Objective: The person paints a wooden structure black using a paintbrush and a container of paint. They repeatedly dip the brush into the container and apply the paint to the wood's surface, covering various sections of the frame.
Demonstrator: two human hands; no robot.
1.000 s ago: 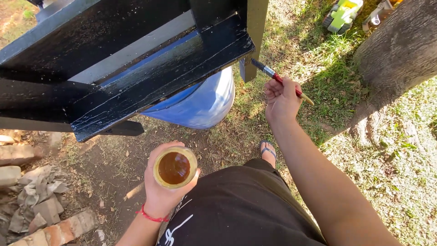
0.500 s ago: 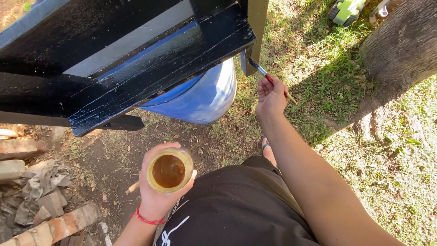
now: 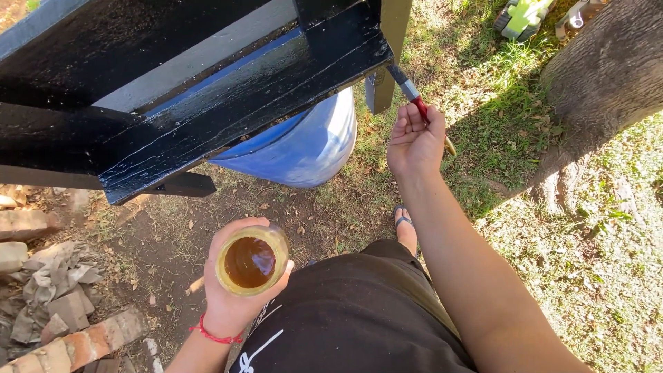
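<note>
Head view shows my right hand [image 3: 414, 138] gripping a paintbrush [image 3: 412, 90], its tip touching the corner of the black wooden frame [image 3: 242, 90] just above that hand. My left hand [image 3: 238, 290] wraps a jar [image 3: 252, 261] of brown liquid, low by my lap. I judge most boards are done — shiny black — with one grey strip [image 3: 193, 59] left bare.

Two hands at work outdoors: the left hand [image 3: 231, 290] with one jar [image 3: 252, 261] of amber liquid, the right hand [image 3: 414, 141] with one red-handled paintbrush [image 3: 412, 92]. One black-painted wooden frame [image 3: 207, 103], one blue barrel [image 3: 304, 145], one tree trunk [image 3: 601, 90], one green toy vehicle [image 3: 523, 17], one sandalled foot [image 3: 405, 224].
</note>
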